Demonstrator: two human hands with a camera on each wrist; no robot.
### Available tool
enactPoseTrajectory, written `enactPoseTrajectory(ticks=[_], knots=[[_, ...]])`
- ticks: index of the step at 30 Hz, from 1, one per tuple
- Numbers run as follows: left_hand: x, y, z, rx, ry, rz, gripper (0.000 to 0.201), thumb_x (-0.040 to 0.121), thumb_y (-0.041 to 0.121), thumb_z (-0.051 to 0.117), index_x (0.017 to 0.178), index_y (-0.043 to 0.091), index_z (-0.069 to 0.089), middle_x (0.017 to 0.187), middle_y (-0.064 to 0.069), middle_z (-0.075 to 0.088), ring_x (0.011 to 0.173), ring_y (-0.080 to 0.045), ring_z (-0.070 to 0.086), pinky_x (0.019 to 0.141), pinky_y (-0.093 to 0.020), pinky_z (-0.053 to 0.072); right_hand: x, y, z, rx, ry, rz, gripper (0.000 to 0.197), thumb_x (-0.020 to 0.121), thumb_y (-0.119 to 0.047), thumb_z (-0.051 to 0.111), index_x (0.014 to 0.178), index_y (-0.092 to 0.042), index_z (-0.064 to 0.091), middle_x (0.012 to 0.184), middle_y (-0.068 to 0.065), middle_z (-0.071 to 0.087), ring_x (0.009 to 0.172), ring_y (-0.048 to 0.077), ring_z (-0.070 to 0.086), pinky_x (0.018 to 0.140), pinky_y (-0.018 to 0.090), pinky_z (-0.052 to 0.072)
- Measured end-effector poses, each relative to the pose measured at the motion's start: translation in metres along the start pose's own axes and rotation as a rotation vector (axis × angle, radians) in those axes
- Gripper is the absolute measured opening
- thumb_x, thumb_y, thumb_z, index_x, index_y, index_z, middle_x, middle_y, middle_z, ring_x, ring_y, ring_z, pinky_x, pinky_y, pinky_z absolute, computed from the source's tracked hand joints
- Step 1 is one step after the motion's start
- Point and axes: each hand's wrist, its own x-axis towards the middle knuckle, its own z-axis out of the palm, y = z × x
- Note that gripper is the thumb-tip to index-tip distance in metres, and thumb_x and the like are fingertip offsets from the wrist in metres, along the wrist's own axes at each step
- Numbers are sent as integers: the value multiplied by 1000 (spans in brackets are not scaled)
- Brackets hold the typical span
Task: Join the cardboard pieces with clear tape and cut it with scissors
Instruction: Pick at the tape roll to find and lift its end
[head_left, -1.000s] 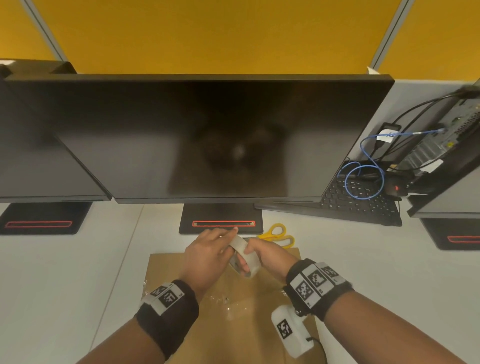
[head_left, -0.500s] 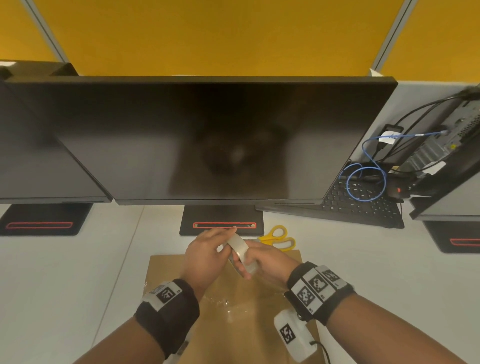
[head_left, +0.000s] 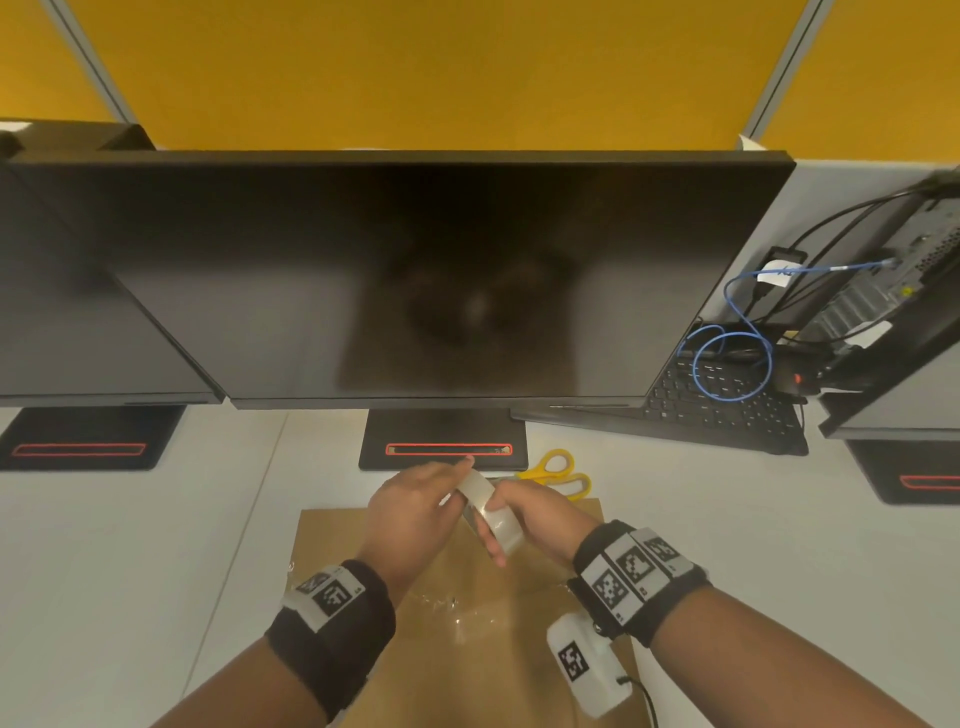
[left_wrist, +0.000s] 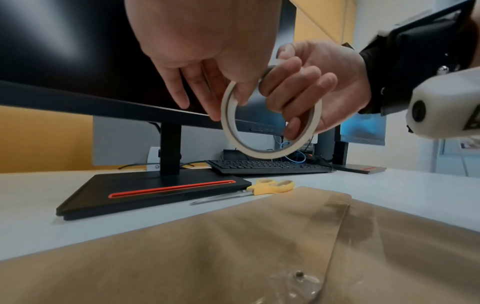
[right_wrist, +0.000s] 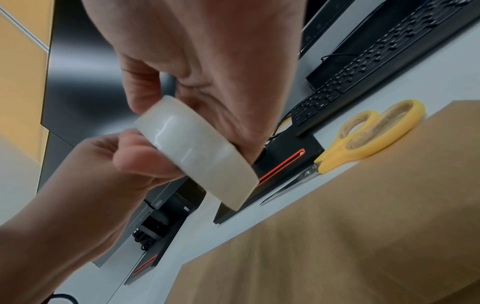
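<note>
A roll of clear tape (head_left: 491, 512) (left_wrist: 259, 152) (right_wrist: 197, 156) is held in the air above the far end of the brown cardboard (head_left: 467, 675) (left_wrist: 207, 257) (right_wrist: 337, 236). My right hand (head_left: 540, 514) (left_wrist: 324, 72) grips the roll with its fingers curled through the core. My left hand (head_left: 415, 514) (right_wrist: 91, 174) pinches the roll's outer face from the left, thumb on the band. Yellow-handled scissors (head_left: 558, 473) (left_wrist: 270, 186) (right_wrist: 374, 135) lie shut on the desk just beyond the cardboard. A crinkled patch of clear tape (head_left: 457, 608) (left_wrist: 298, 283) sits on the cardboard's seam.
A large dark monitor (head_left: 415, 280) stands right behind my hands, its black base (head_left: 441, 436) touching distance from the scissors. A black keyboard (head_left: 717, 410) with a blue cable (head_left: 732, 358) lies at the back right. More monitors flank both sides on the white desk (head_left: 156, 545).
The roll has turned a little between my hands, so more of its outer band faces up. Both hands stay at the same spot over the cardboard.
</note>
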Motion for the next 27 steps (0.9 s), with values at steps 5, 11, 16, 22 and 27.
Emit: enactPoseTrajectory(ticks=[5, 11, 16, 22, 27], knots=[[0, 0, 0, 125, 74, 156, 37, 78, 31, 46, 100, 23, 75, 82, 11, 71, 73, -7, 60, 55, -17, 46, -1, -1, 4, 88, 9, 8, 30, 75, -31, 36, 60, -16, 56, 51, 10, 47, 52, 22, 45, 69, 34, 41], [-3, -1, 0, -23, 93, 45, 35, 79, 32, 50, 106, 25, 73, 89, 13, 68, 85, -4, 50, 67, -18, 48, 1, 4, 4, 197, -79, -96, 17, 70, -15, 37, 72, -9, 53, 55, 9, 48, 48, 22, 42, 59, 33, 39], [3, -3, -4, -218, -26, -225, 31, 87, 21, 65, 118, 28, 65, 96, 21, 57, 88, -6, 56, 81, -24, 49, 0, 8, 3, 140, -42, -109, 15, 66, -11, 42, 76, -9, 53, 57, 8, 49, 51, 22, 44, 64, 35, 40], [-1, -2, -3, -108, -39, -122, 44, 85, 40, 41, 114, 23, 69, 102, 6, 70, 83, -13, 64, 73, -23, 50, -1, 3, -1, 32, -4, -78, 32, 77, -35, 40, 65, -8, 53, 50, 6, 53, 56, 26, 48, 80, 45, 41], [-3, 3, -4, 56, 51, 128, 36, 82, 29, 46, 102, 20, 74, 84, 7, 69, 76, -6, 57, 57, -19, 47, -4, -2, 0, -37, 29, -50, 35, 77, -33, 36, 58, -11, 55, 54, 9, 56, 64, 20, 52, 84, 42, 42]])
